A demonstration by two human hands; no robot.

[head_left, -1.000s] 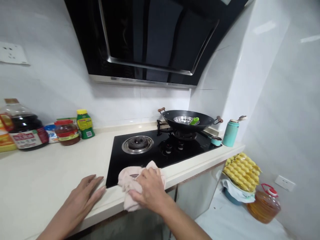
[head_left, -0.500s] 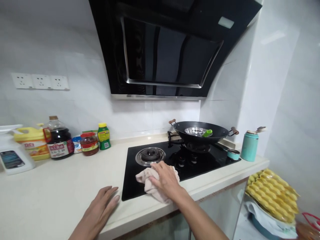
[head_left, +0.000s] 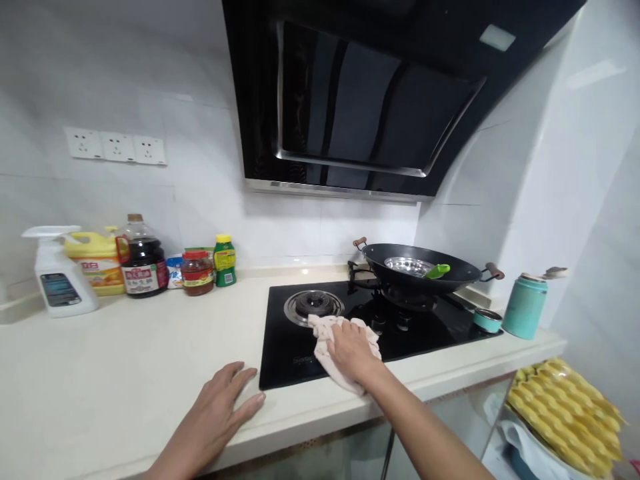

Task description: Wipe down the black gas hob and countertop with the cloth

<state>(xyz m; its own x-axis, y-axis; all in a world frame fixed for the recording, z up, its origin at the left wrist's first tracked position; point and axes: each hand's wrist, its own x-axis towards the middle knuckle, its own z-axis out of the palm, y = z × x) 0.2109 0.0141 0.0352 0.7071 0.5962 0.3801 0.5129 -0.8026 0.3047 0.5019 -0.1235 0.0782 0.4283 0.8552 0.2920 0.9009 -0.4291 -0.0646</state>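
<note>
My right hand (head_left: 351, 347) presses a crumpled pale pink cloth (head_left: 325, 331) onto the front of the black glass gas hob (head_left: 285, 363), its fingers bent over the fabric. Just behind the cloth is the left burner (head_left: 314, 305), bare, with a metal ring. My left hand (head_left: 220, 407) rests on the pale countertop (head_left: 125, 380), left of the hob's front corner, fingers apart and holding nothing. On the right burner stands a black wok (head_left: 455, 263) with wooden handles. Inside it are a perforated steel strainer (head_left: 405, 266) and something with a green handle (head_left: 437, 271).
Along the wall at left stand a white spray bottle (head_left: 65, 283), a yellow jug (head_left: 100, 260), a dark sauce bottle (head_left: 143, 267), a red-lidded jar (head_left: 197, 272) and a green bottle (head_left: 225, 263). A turquoise canister (head_left: 525, 307) is at right. The range hood (head_left: 390, 113) overhangs the hob.
The cloth under my right hand has slid right and slightly back across the hob. My view has turned left, and my left hand stays on the countertop.
</note>
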